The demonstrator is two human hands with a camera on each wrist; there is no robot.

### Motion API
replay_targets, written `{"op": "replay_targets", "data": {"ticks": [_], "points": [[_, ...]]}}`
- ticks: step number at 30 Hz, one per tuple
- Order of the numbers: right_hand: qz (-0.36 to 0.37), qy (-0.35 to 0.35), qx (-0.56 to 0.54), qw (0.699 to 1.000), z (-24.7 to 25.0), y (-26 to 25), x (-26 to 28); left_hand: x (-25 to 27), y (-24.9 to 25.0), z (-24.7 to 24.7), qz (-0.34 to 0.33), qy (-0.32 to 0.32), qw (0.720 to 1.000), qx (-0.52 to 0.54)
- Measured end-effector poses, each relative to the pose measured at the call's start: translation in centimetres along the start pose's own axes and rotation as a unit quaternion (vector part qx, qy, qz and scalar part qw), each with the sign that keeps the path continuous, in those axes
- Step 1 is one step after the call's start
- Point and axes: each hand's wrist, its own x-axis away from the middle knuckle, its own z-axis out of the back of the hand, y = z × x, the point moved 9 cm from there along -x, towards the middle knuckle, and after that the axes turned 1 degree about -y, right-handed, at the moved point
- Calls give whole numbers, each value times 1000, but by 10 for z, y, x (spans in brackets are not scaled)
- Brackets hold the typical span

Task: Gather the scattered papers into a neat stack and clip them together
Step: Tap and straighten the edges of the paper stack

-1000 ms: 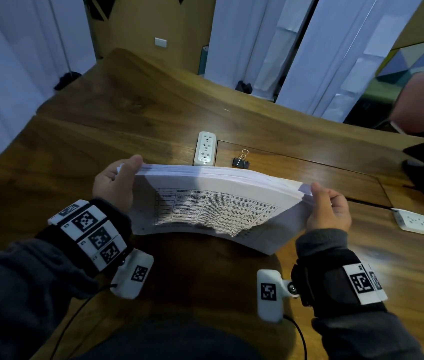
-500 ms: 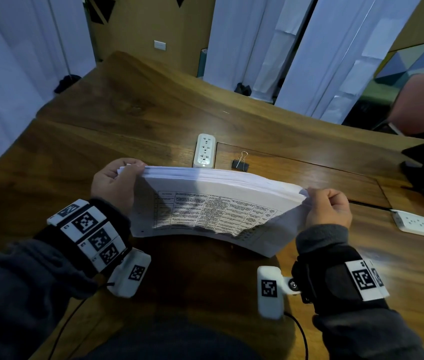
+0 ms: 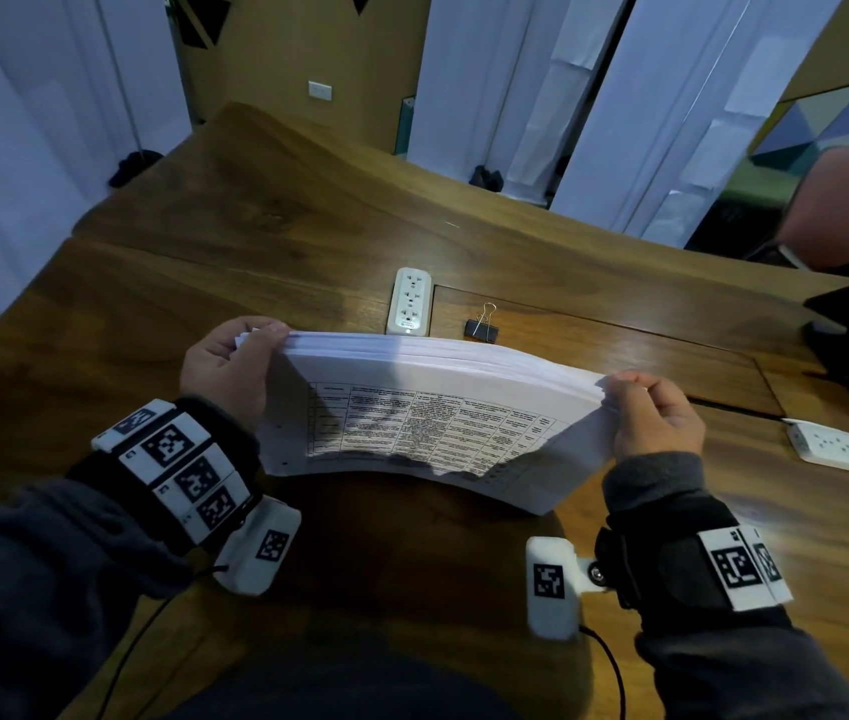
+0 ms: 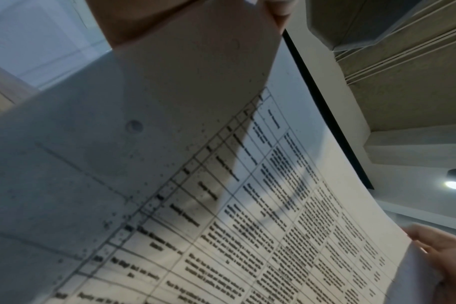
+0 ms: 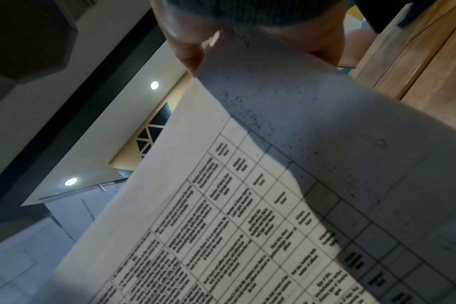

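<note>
White sheets, gathered into one thick stack of papers (image 3: 427,407), stood on edge between both hands above the wooden bench (image 3: 266,241), a little lower and nearer the person than a second before, the top edge settling closer to level. That small drop suggested the squaring-up taps were nearly done, though the upper edges still showed slight steps. The left hand (image 3: 227,363) gripped the stack's left end, thumb curled over the top; the right hand (image 3: 653,415) pinched the right end, fingers folded round the edge. Both wrists were raised, palms turned inward toward the printed table. The black binder clip (image 3: 482,327) lay untouched beyond the stack, just beside a white power strip (image 3: 410,302), awaiting use.
</note>
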Motion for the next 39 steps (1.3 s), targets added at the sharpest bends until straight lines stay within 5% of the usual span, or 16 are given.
{"op": "replay_targets", "data": {"ticks": [11,16,20,24,28,39], "points": [[-19,12,-32,999,5,5,-3,-5,2,-3,-11,-31,999,-6],[-51,-181,-104,977,-11,26,-9,-5,8,-4,-48,-39,997,-34],[-68,-307,-93,945,-21,46,9,-2,2,-13,-21,-121,989,-79],[-82,-219,-52,971,-10,59,21,2,-16,-18,50,-138,987,-62],[-47,-138,-50,988,-7,41,22,3,-7,-10,31,-105,994,-19],[-13,-82,-92,992,-18,18,16,-5,2,-1,-19,-97,994,-45]]}}
